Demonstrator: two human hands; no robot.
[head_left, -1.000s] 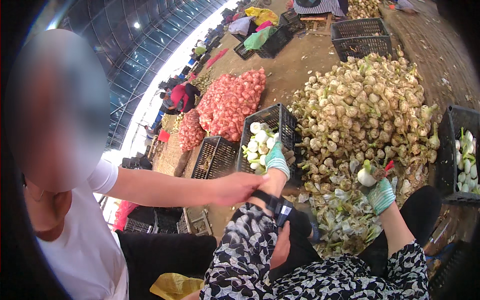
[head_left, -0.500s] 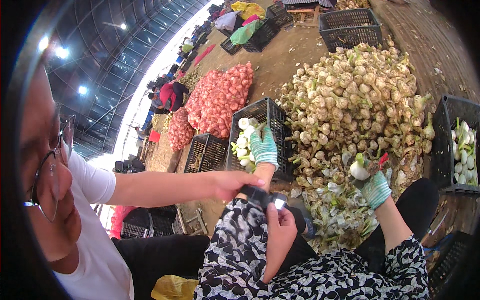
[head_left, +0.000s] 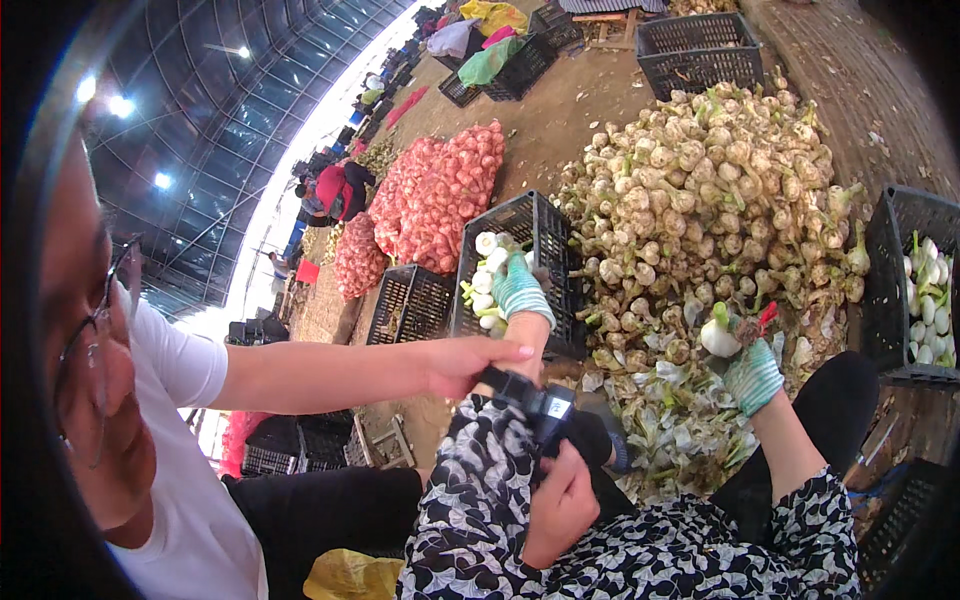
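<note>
My left hand (head_left: 523, 290), in a green-striped white glove, reaches over a black crate (head_left: 567, 235) of trimmed white garlic bulbs (head_left: 485, 283); its fingers look loosely extended, their tips partly hidden. Around my left wrist sits a black strap with a small boxy device (head_left: 553, 405). A co-worker's hand (head_left: 470, 362) grips that wrist and their other hand (head_left: 562, 505) is just below the device. My right hand (head_left: 755, 375), gloved alike, is closed on a white garlic bulb (head_left: 718, 338) with a short green stem. A small red piece (head_left: 768, 316) sticks up by its fingers.
A large heap of untrimmed garlic (head_left: 700, 190) lies ahead, with peeled skins (head_left: 680, 425) at its near edge. Another crate (head_left: 880, 300) of white bulbs stands right. Red net sacks (head_left: 440, 195) sit left. The co-worker in a white shirt (head_left: 180, 400) leans in from the left.
The co-worker's lower hand has dropped away from the device toward my sleeve, and their head has shifted slightly. My left hand has turned a little; my right hand stays with the bulb.
</note>
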